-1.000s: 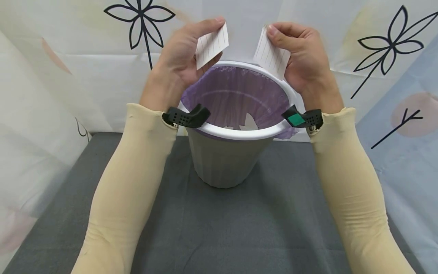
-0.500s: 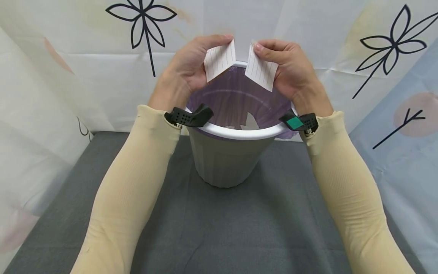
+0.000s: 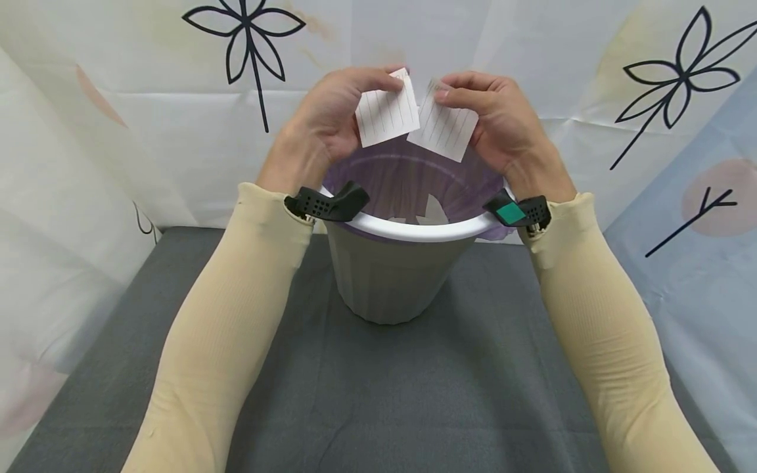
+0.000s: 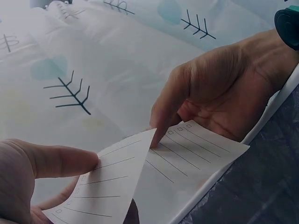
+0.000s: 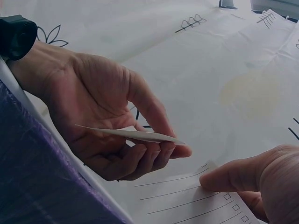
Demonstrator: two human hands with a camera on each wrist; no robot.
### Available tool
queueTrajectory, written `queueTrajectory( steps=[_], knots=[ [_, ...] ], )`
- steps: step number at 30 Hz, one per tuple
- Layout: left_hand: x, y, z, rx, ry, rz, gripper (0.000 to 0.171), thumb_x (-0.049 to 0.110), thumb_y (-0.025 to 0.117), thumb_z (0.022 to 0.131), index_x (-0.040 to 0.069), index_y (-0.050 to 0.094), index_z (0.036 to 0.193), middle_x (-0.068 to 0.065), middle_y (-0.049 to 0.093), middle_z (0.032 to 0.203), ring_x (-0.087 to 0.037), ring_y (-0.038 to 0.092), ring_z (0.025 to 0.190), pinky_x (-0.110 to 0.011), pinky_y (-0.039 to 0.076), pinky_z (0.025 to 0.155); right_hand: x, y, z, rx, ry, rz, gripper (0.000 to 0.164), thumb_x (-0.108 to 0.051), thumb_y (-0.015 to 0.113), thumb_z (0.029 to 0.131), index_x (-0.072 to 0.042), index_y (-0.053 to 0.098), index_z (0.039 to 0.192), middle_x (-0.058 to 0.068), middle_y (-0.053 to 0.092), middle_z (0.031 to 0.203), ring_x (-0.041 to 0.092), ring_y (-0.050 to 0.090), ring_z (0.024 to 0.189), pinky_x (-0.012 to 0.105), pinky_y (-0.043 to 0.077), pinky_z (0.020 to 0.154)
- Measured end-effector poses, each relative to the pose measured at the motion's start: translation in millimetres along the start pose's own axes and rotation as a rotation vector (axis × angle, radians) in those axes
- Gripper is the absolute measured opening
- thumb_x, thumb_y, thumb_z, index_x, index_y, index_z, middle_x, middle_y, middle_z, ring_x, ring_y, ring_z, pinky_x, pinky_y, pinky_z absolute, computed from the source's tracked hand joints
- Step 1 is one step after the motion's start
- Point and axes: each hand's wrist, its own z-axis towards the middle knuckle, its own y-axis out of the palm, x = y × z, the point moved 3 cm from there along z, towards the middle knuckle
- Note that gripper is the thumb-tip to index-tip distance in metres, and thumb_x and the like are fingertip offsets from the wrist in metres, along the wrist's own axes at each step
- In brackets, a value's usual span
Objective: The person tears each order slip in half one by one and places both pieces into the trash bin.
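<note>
Over the bin, my left hand point(image 3: 328, 112) pinches a piece of white lined paper point(image 3: 387, 117) between thumb and fingers. A second lined piece of paper point(image 3: 445, 135) is pinched by my right hand point(image 3: 505, 115). The two pieces sit side by side, their near edges meeting or slightly overlapping. In the left wrist view the left piece point(image 4: 110, 182) partly covers the right piece point(image 4: 187, 154), which shows small printed boxes along one edge. The right wrist view catches the left piece point(image 5: 135, 135) nearly edge-on. Below stands a pale bin point(image 3: 390, 276) with a purple liner point(image 3: 408, 171).
Some white paper scraps point(image 3: 434, 211) lie inside the bin. The bin stands on a dark grey cloth point(image 3: 384, 387). Behind and at both sides hangs a pale sheet point(image 3: 148, 52) with flower drawings. Each wrist wears a black strap point(image 3: 328, 200).
Both hands have come lower and closer together over the bin. The paper pieces, earlier apart, now meet or overlap at their inner edges, and the left piece has turned more toward the head camera.
</note>
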Motion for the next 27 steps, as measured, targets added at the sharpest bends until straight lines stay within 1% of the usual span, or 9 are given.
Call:
queueTrajectory(
  steps=[5,9,13,17,21,24,27],
  knots=[
    [-1.1,0.9,-2.3,-0.034,-0.008,0.044,0.041,-0.002,0.068,0.09,0.007,0.067,0.13,-0.012,0.067,0.114,-0.024,0.068,0.091,-0.034,0.059,0.07,1.1,-0.7,-0.9,-0.013,-0.011,-0.027,0.011,0.01,0.075,0.084,0.002,0.076,0.092,0.012,0.069,0.093,0.02,0.067,0.074,0.028,0.054,0.061],
    [-1.6,2.3,-3.4,-0.067,-0.014,0.081,0.04,-0.002,0.066,0.091,0.006,0.067,0.13,-0.012,0.068,0.115,-0.022,0.067,0.094,-0.033,0.057,0.073,1.7,-0.9,-0.8,-0.022,-0.012,-0.026,0.015,0.01,0.077,0.082,0.003,0.076,0.095,0.013,0.068,0.096,0.022,0.066,0.077,0.029,0.054,0.063],
    [-2.7,3.3,-3.0,-0.086,-0.006,0.107,0.037,-0.002,0.066,0.091,0.003,0.067,0.128,-0.011,0.067,0.118,-0.021,0.066,0.097,-0.032,0.056,0.075,1.8,-1.3,-1.0,-0.026,-0.021,-0.022,0.014,0.011,0.077,0.082,0.003,0.076,0.094,0.013,0.069,0.092,0.021,0.066,0.077,0.028,0.054,0.062],
    [-2.7,3.8,-1.8,-0.072,0.005,0.088,0.037,-0.004,0.067,0.09,-0.001,0.066,0.127,-0.01,0.065,0.117,-0.023,0.063,0.097,-0.027,0.053,0.076,1.2,-2.2,-1.3,-0.031,-0.026,-0.025,0.011,0.01,0.077,0.083,0.003,0.076,0.092,0.011,0.069,0.088,0.019,0.064,0.074,0.027,0.053,0.06],
    [-2.8,3.7,-0.9,-0.059,0.002,0.069,0.037,-0.003,0.068,0.091,-0.002,0.065,0.128,-0.009,0.065,0.115,-0.024,0.062,0.097,-0.024,0.052,0.078,1.6,-3.0,-1.8,-0.046,-0.031,-0.03,0.01,0.008,0.076,0.086,0.006,0.074,0.095,0.013,0.07,0.086,0.02,0.067,0.072,0.027,0.056,0.066],
    [-2.8,3.2,-0.7,-0.061,0.019,0.057,0.038,-0.002,0.068,0.091,-0.003,0.065,0.129,-0.009,0.065,0.115,-0.022,0.062,0.096,-0.024,0.052,0.079,1.4,-3.4,-2.3,-0.051,-0.047,-0.031,0.01,0.007,0.074,0.087,0.008,0.073,0.097,0.015,0.071,0.086,0.022,0.07,0.072,0.028,0.058,0.071],
    [-2.1,3.0,-1.3,-0.064,0.044,0.035,0.038,-0.002,0.069,0.091,-0.003,0.065,0.129,-0.008,0.065,0.114,-0.021,0.061,0.094,-0.024,0.052,0.078,-0.3,-4.1,-4.1,-0.054,-0.06,-0.014,0.01,0.008,0.074,0.087,0.008,0.073,0.096,0.015,0.071,0.086,0.023,0.07,0.074,0.029,0.058,0.073]
  ],
)
